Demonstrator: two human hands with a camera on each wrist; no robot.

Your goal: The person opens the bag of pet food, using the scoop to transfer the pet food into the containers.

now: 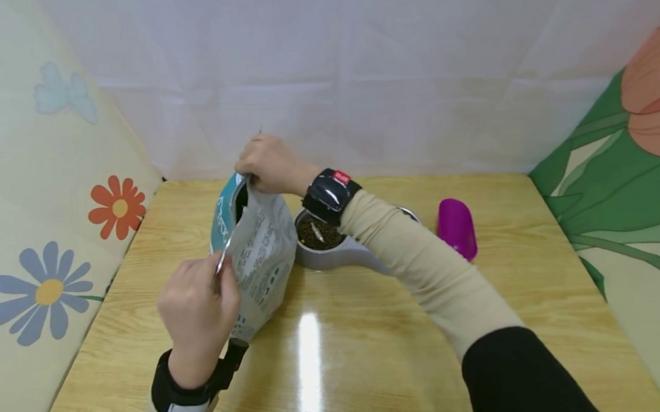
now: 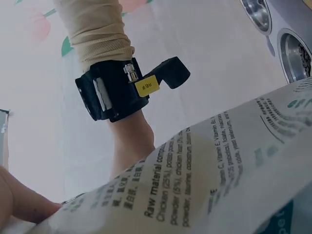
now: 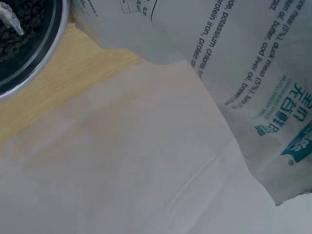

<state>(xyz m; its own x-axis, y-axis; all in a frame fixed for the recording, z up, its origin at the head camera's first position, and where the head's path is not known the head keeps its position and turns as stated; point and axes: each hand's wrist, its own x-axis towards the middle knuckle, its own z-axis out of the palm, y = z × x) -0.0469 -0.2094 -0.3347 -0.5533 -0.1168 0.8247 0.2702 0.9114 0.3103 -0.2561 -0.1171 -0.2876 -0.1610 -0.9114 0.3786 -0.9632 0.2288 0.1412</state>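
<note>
Both hands' grip (image 1: pixel 200 308) (image 1: pixel 267 165), bag (image 1: pixel 259 248) mouth-up

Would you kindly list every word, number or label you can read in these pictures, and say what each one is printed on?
"Raw material compo…" and "Chicken (25%), potato po…": back of the bag, left wrist view.
"potassium chloride", "duck meal (5%), cod liver oil": same bag, right wrist view.
Teal characters on the bag: not legible to me.
Yellow tag on the right wrist strap: too blurred.
Red label on the wrist device: too small.

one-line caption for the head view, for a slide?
Left hand and right hand grip the top edge of an open pet food bag beside a kibble-filled bowl and purple scoop.
</note>
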